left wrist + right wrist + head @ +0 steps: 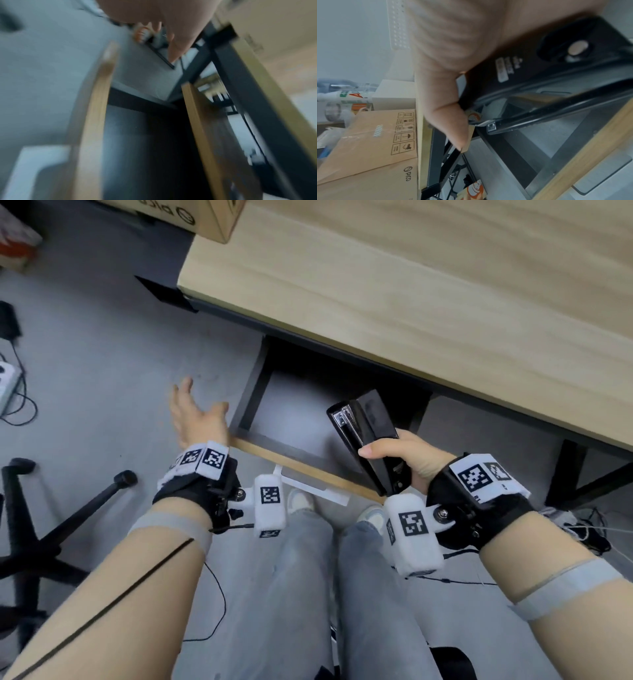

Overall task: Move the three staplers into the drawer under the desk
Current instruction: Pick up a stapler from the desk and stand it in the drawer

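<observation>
My right hand (394, 455) grips a black stapler (368, 436) by its rear half and holds it above the right side of the open drawer (291, 419). The stapler's nose points away from me, its arm slightly parted from its base. In the right wrist view the stapler (539, 75) fills the upper right beside my thumb (453, 121). The drawer has a dark inside and a light wood front (301, 467); nothing shows in it. My left hand (195, 416) hovers with fingers spread just left of the drawer's left wall. No other stapler is in view.
The light wood desk top (428, 302) overhangs the drawer's back. A cardboard box (191, 213) stands at the desk's far left corner. An office chair base (41, 525) stands on the grey floor to my left, with cables and a power strip (7, 381) beyond.
</observation>
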